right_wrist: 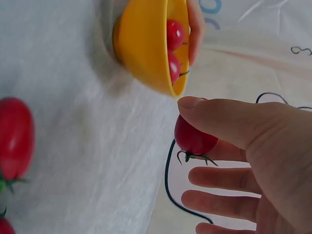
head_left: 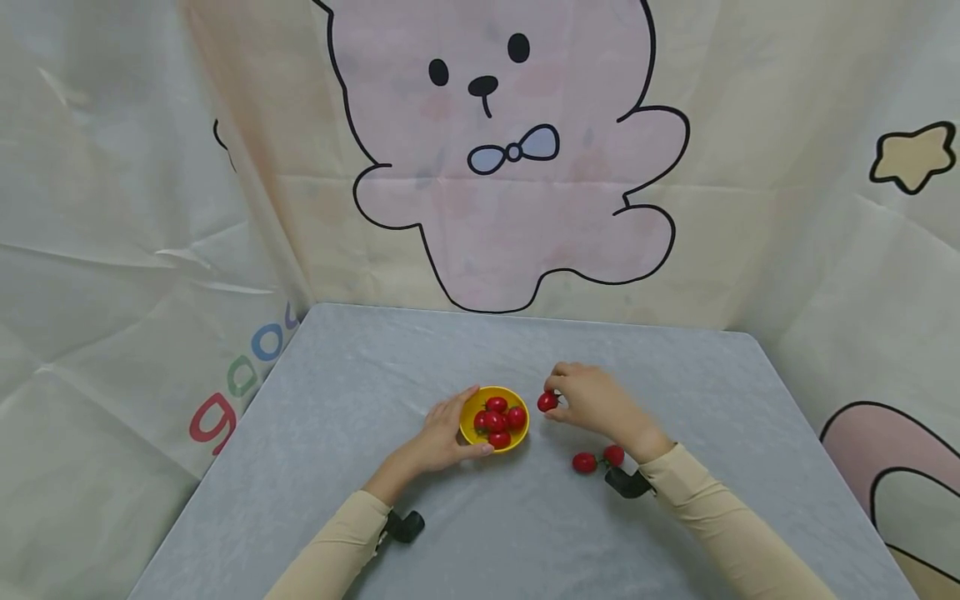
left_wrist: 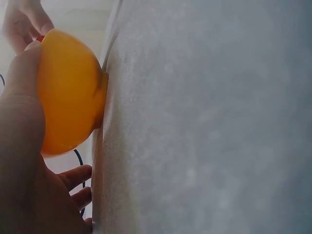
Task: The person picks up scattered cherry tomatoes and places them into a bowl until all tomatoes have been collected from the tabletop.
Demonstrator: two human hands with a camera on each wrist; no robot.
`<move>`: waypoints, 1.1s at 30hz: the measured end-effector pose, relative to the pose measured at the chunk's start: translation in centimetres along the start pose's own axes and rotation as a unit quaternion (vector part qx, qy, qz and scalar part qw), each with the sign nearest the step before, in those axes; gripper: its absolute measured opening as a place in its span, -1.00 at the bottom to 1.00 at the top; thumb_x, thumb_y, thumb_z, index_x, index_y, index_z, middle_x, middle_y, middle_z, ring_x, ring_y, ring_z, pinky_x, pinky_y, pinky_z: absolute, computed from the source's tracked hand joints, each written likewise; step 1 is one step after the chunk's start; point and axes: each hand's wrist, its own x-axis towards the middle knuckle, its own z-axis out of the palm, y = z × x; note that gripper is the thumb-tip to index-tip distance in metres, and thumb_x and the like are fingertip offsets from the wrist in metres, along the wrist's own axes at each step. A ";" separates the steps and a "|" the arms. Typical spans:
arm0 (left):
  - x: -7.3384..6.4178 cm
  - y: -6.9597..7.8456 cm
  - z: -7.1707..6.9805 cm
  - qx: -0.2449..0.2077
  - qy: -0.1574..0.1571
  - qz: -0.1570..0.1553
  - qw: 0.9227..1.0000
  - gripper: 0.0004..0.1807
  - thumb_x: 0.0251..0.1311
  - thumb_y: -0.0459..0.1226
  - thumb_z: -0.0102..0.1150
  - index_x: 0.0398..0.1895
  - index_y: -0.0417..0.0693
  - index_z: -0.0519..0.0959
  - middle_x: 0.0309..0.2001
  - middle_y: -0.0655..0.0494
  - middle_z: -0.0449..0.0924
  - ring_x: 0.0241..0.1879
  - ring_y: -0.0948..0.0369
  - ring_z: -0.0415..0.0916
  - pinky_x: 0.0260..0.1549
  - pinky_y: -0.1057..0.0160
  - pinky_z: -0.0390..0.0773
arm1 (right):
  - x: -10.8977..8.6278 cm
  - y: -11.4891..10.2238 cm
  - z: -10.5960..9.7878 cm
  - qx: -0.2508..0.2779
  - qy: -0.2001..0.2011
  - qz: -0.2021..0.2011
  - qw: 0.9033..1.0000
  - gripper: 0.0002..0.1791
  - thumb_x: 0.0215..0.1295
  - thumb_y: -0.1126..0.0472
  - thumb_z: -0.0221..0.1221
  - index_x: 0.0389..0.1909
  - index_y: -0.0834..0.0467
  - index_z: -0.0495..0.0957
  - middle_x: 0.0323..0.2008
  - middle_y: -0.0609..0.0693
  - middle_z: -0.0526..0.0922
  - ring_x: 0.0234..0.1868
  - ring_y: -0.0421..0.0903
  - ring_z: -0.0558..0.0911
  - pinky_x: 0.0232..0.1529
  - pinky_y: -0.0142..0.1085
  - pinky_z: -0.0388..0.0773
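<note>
A yellow bowl (head_left: 465,421) stands on the cloth with several red cherry tomatoes (head_left: 493,422) inside. My left hand (head_left: 437,439) steadies it from the left, thumb at the near rim and fingers along the far-left side. In the left wrist view the bowl (left_wrist: 70,92) hides part of that hand. Just right of the bowl, my right hand (head_left: 596,402) pinches one cherry tomato (right_wrist: 195,136) between thumb and index finger, green stem showing. The other fingers of that hand are extended in the right wrist view.
Two loose cherry tomatoes (head_left: 585,463) lie on the table under the right wrist. A grey cloth covers the table (head_left: 420,350). Behind it hangs a curtain (head_left: 750,208) printed with a bear. Each wrist wears a small black camera mount (head_left: 628,483).
</note>
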 end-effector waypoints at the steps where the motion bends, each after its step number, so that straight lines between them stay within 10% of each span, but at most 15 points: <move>1: 0.0 0.0 0.0 0.000 -0.001 -0.002 1.000 0.14 0.06 0.27 0.30 0.59 0.15 -0.10 0.56 0.06 0.10 0.50 -0.06 0.09 0.51 -0.18 -0.07 | 0.1 -0.2 -0.1 -0.002 0.002 -0.004 1.000 -0.59 0.05 -0.14 0.44 -0.14 -0.01 0.69 -0.18 -0.06 0.65 -0.29 -0.16 0.56 -0.20 -0.27 0.62; 33: 0.0 0.4 -0.2 0.004 -0.011 -0.004 1.000 0.14 0.09 0.27 0.26 0.59 0.11 -0.13 0.56 0.04 0.08 0.50 -0.05 0.08 0.50 -0.19 -0.05 | 4.0 -5.7 -0.6 -0.008 0.015 -0.076 0.997 -0.60 0.12 -0.15 0.39 -0.12 0.00 0.68 -0.09 -0.04 0.66 -0.20 -0.15 0.59 -0.10 -0.21 0.63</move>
